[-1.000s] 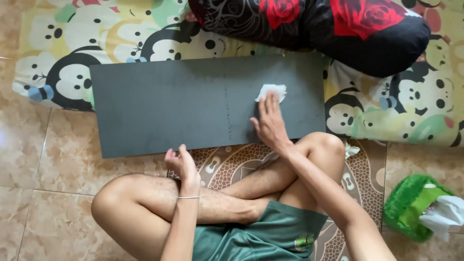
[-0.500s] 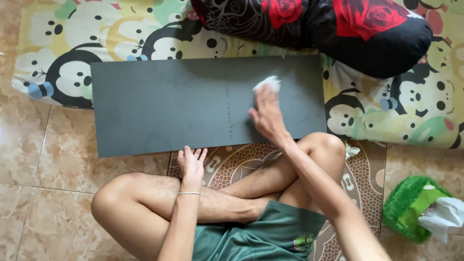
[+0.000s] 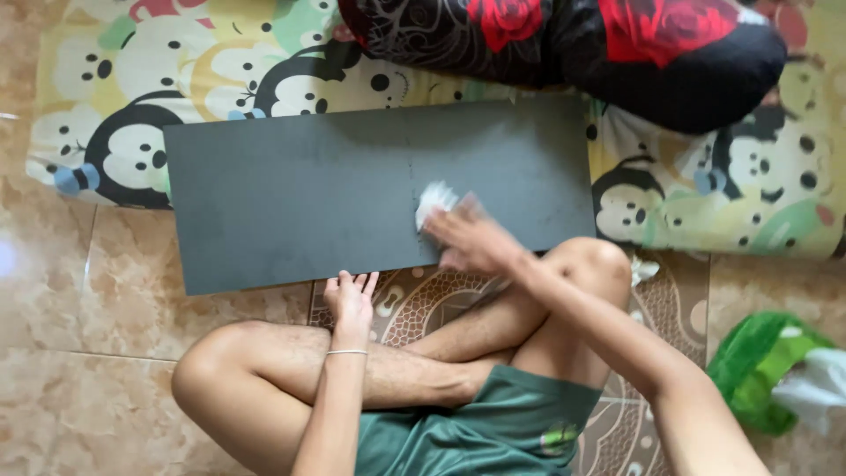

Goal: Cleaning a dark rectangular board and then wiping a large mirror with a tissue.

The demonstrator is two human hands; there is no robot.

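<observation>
From the head camera, the right hand (image 3: 471,238) lies flat, fingers pressed down on a crumpled white tissue (image 3: 434,201) so it rubs the big flat dark grey board (image 3: 291,194). The left hand (image 3: 350,298), fingers spread, touches the board's near edge, likely steadying it. The board lies half on a soft cartoon-print blanket (image 3: 123,79).

One dark board (image 3: 352,189), one white tissue (image 3: 434,197)
</observation>
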